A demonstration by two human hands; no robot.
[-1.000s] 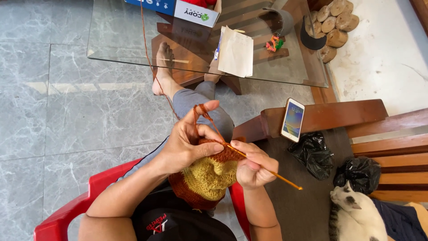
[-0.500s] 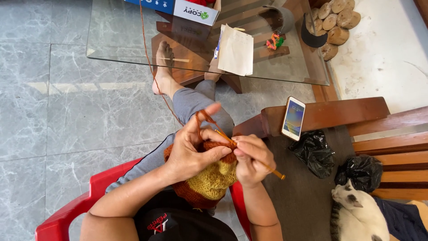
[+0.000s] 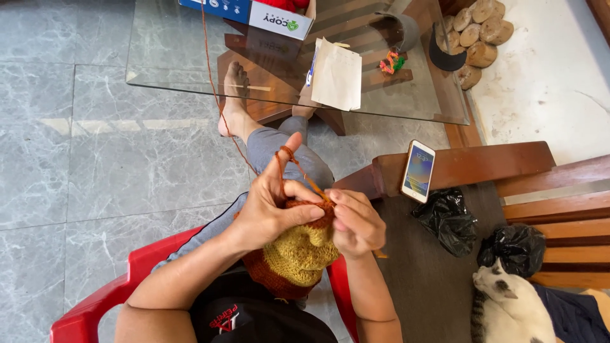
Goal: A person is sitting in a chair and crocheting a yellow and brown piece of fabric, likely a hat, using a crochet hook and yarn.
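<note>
Grey marble-patterned floor tiles [image 3: 82, 178] across the whole left half. At twelve o'clock, a glass tabletop [image 3: 171, 57] on a wooden base, with a cardboard box [image 3: 254, 11] at its far edge, a pale paper bag [image 3: 337, 77] lying flat, a dark cap [image 3: 445, 54] at one o'clock. At three to four o'clock, a wooden bench [image 3: 559, 197]; a smartphone [image 3: 418, 170], screen lit, resting on its arm. Red plastic chair [image 3: 101, 298] at seven o'clock, under the seated body. At five o'clock, a white and tabby cat [image 3: 508, 305] lying down, just below two crumpled black plastic bags [image 3: 445, 213].

At the centre, a crocheted piece [image 3: 298, 254] in mustard yellow with rust-orange edging, bunched in the lap, gripped from both sides. Left hand [image 3: 273, 209] at nine o'clock of the piece, fingers curled over its upper edge, thumb pressed across the orange rim, index finger raised straight with orange yarn [image 3: 213, 82] looped round its tip; strand running off toward twelve o'clock, past the bare foot [image 3: 234, 108] and up under the glass. Right hand [image 3: 357, 222] at three o'clock of the piece, closed in a loose fist round an orange crochet hook [image 3: 316, 188], tip poking into the work near the left thumb, tail end barely showing below the fist.
</note>
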